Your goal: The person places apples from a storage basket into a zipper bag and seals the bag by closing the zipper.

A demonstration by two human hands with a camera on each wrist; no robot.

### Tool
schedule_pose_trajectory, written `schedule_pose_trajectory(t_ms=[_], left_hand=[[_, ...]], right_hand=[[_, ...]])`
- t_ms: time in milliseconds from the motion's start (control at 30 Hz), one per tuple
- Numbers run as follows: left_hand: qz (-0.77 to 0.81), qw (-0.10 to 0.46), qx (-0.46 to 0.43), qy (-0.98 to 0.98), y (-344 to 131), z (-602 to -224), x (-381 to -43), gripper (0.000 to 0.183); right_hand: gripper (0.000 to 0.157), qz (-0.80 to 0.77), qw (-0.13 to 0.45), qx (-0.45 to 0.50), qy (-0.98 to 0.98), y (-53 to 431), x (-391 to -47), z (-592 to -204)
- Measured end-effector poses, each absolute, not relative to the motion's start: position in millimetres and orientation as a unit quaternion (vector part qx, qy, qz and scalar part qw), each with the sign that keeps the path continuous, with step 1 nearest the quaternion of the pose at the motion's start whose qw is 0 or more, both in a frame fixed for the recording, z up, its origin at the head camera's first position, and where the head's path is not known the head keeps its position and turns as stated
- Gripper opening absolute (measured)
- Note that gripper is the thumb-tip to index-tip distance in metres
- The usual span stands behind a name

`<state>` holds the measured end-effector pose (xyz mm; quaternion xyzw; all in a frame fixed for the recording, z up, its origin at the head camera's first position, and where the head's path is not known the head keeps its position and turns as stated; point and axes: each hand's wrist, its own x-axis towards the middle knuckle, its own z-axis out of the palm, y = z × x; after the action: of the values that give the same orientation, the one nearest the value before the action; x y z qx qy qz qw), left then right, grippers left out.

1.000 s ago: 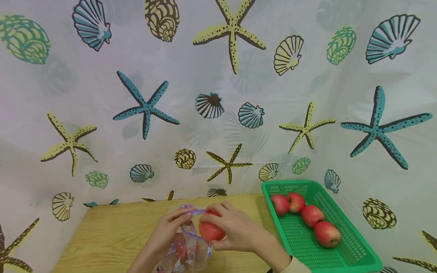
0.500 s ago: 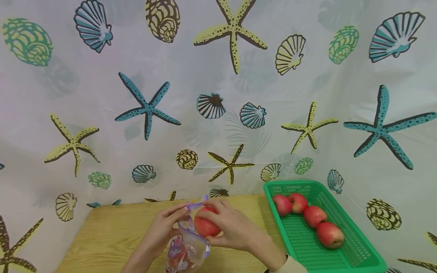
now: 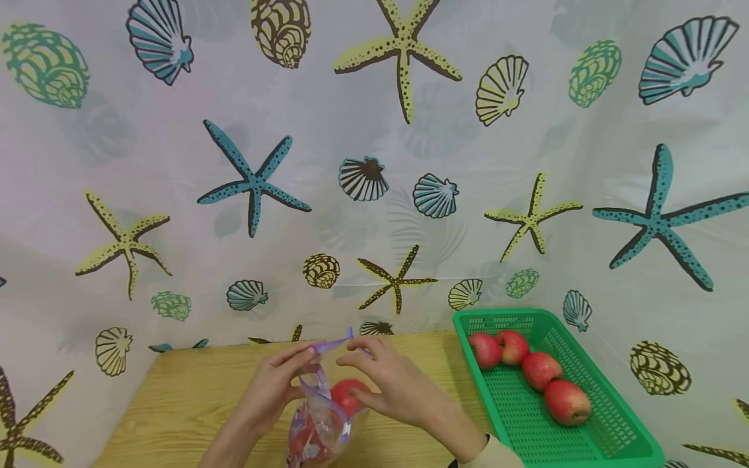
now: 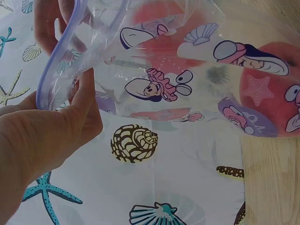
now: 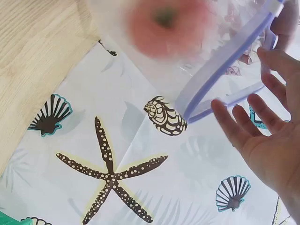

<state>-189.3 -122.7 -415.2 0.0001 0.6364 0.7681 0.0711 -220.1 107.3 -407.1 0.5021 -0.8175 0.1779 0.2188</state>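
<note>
My left hand [image 3: 272, 385] pinches the purple zip rim of a clear plastic zip bag [image 4: 161, 86] printed with cartoon figures and shells. The bag's mouth gapes toward the right. Just inside it is a red apple [image 3: 349, 396], blurred in the right wrist view. Lower in the bag, another apple [image 4: 262, 89] shows through the print. My right hand [image 3: 392, 383] is beside the mouth with fingers spread and relaxed, holding nothing. Its fingertips are close to the rim in the right wrist view; whether they touch it I cannot tell.
To the right, a green plastic basket [image 3: 623, 426] holds several red apples [image 3: 567, 403] along its left and middle. A wooden table [image 3: 193, 403] lies under the hands. Behind it hangs a white curtain [image 3: 351, 240] with starfish and shells.
The right hand's fingers have opened and let go of the apple. That apple has dropped from the hand down into the bag's mouth. The left hand still holds the rim.
</note>
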Motion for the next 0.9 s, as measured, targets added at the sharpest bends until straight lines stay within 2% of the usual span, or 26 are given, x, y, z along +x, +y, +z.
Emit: schedule_pose_trajectory(t_ms=[167, 500, 733, 900], left_hand=[[0.773, 0.081, 0.003, 0.629, -127, -421, -192, 0.046], [0.790, 0.047, -0.038, 0.611, -134, -423, -197, 0.039], [0.794, 0.054, -0.028, 0.606, -137, -425, -197, 0.042], [0.783, 0.057, -0.015, 0.619, -139, -426, -196, 0.040]], right_hand=[[0.042, 0.184, 0.239, 0.501, -0.811, 117, -221, -402], [0.038, 0.178, 0.232, 0.457, -0.840, 168, -234, -399], [0.035, 0.155, 0.225, 0.396, -0.877, 210, -238, -403], [0.039, 0.142, 0.210, 0.349, -0.902, 241, -240, -403]])
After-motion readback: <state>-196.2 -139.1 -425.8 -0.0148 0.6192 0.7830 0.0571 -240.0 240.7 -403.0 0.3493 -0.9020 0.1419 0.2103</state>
